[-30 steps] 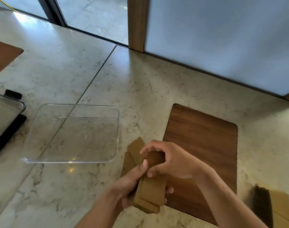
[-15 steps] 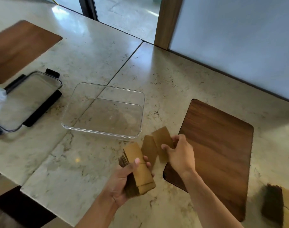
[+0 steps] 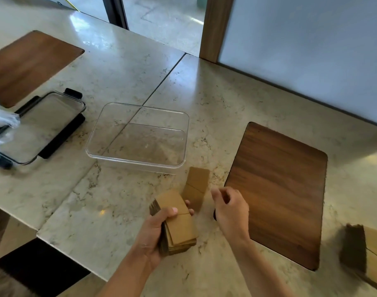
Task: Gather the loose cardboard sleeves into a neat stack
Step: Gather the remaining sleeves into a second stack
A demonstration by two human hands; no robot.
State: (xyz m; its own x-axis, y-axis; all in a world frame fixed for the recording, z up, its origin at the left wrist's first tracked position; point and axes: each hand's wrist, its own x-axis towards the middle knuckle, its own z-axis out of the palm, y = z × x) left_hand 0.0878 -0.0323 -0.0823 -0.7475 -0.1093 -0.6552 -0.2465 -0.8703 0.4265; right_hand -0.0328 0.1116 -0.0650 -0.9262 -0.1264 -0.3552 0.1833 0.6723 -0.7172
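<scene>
A thick stack of flat brown cardboard sleeves [image 3: 179, 228] is being gripped in the left hand [image 3: 155, 230], while two loose brown sleeves [image 3: 196, 187], just beyond its fingertips, are being approached by the loosely curled, empty right hand [image 3: 230, 209], so gathering is judged mostly done.

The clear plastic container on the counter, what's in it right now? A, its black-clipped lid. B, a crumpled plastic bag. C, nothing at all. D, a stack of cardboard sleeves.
C: the clear plastic container shows only the marble counter through its bottom; the stack of cardboard sleeves is gripped in the left hand, outside it.
</scene>
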